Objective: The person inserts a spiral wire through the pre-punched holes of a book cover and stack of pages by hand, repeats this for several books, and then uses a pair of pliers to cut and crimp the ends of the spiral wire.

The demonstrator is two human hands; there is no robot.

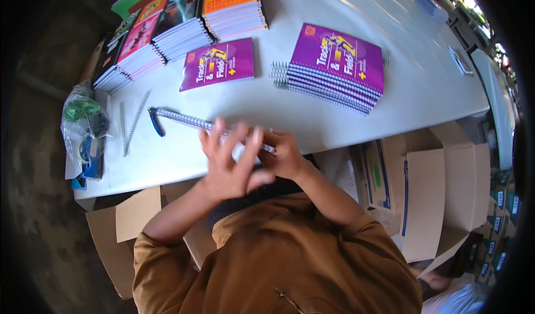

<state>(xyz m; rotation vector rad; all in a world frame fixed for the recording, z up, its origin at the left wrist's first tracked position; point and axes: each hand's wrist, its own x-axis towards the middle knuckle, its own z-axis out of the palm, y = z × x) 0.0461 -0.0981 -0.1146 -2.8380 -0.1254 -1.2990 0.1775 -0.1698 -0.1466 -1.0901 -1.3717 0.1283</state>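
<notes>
A spiral-bound notebook [184,118] is held nearly edge-on over the front of the table, its coil side facing up. My right hand [284,157] is closed around its near right end. Over the notebook's middle, my left hand [229,161] is open with fingers spread, somewhat blurred; whether it touches the coil I cannot tell. Blue-handled pliers [157,123] lie by the notebook's far left end. Two loose spiral coils [136,122] rest on the table further left. Beyond my hands lies a purple book [218,64], with a stack of purple spiral notebooks [337,63] to its right.
Stacks of colourful books [181,21] fill the far left of the white table [423,85]. A clear plastic bag [83,116] and a tape roll [89,149] sit at the left edge. Open cardboard boxes [426,202] stand below the table's front edge.
</notes>
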